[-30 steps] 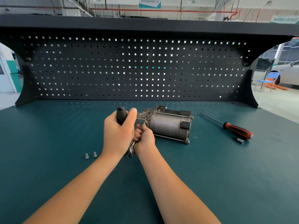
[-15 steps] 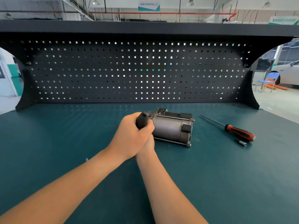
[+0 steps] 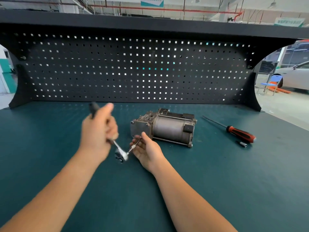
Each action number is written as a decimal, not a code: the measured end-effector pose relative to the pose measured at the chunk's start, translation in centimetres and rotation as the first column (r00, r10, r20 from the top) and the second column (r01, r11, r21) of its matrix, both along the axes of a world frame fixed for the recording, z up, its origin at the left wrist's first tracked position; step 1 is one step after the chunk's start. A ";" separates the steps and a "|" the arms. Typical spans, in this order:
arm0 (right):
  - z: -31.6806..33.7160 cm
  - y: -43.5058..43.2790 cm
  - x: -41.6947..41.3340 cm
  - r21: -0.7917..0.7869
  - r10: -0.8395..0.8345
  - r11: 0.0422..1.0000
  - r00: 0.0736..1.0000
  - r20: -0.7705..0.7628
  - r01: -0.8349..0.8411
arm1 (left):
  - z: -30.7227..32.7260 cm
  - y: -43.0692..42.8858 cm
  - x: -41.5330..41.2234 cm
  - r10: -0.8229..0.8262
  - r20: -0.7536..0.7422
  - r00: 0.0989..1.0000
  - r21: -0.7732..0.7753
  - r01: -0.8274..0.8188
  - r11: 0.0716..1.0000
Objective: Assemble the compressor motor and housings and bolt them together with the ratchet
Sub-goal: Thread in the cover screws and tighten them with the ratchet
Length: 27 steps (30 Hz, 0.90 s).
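Centre of frame: the left hand (image 3: 98, 131), blurred, has its grip wrapped around the black handle of a ratchet (image 3: 121, 154), whose head points down toward the green tabletop (image 3: 50, 148). The right hand (image 3: 148, 149), palm up, pinches the ratchet's thin extension bar (image 3: 133, 147). Just right of the hands lies the grey compressor (image 3: 164, 128). Further right lie a red-handled screwdriver (image 3: 240, 134) and a small socket (image 3: 242, 144).

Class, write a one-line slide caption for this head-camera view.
Left hand grips the ratchet, right hand pinches its extension, beside the compressor on the bench.
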State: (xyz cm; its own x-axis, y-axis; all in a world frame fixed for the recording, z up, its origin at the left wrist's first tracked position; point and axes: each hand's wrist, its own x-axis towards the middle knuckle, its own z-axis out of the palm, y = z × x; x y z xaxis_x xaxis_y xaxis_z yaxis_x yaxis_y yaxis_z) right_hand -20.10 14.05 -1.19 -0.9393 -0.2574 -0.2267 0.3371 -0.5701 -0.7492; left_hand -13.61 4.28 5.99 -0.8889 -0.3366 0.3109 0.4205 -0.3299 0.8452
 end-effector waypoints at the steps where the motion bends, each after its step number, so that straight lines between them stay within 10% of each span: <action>1: -0.2 0.5 0.3 0.061 0.043 0.997 0.999 -0.023 -0.042 | 0.5 -1.8 0.2 -0.027 0.011 1.000 0.101 0.025 0.995; 4: -0.1 1.0 0.6 0.254 0.095 0.965 0.990 -0.100 -0.067 | 1.0 -7.2 0.2 0.013 -0.082 0.997 0.098 -0.005 0.995; 7: -0.2 1.0 0.7 0.306 0.045 0.952 0.992 -0.120 -0.006 | -0.2 -10.2 0.3 0.147 -0.228 0.962 -0.240 -0.202 0.949; 11: -0.2 1.3 0.8 0.243 -0.059 0.966 0.993 -0.098 0.082 | -3.0 -11.1 0.1 0.286 -0.349 0.892 -0.724 -0.450 0.522; 14: 0.0 1.8 0.8 0.280 -0.194 0.933 0.972 -0.134 0.225 | -4.5 -12.4 0.3 0.230 -0.331 0.915 -0.842 -0.397 0.366; 17: -0.1 3.2 0.4 0.496 -0.406 0.670 0.832 -0.378 0.552 | -6.4 -14.0 0.6 0.136 -0.301 0.944 -0.926 -0.324 0.197; 23: 0.5 9.1 -0.5 0.335 -0.438 0.268 0.424 -0.793 0.903 | -8.2 -16.6 2.5 0.011 -0.266 0.964 -0.959 -0.263 -0.105; 27: -1.0 14.0 -1.5 0.566 -0.442 0.338 0.657 -0.611 0.752 | -9.4 -16.0 3.1 -0.086 -0.170 0.982 -0.960 -0.185 -0.212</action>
State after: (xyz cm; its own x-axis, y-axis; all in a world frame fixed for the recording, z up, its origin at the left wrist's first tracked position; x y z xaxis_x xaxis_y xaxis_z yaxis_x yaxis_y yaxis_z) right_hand -21.60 28.03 -2.14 -0.8011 0.5165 0.3023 -0.1746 0.2814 -0.9436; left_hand -10.54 -11.74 -3.41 -0.7959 0.4502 0.4048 0.5129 0.8567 0.0556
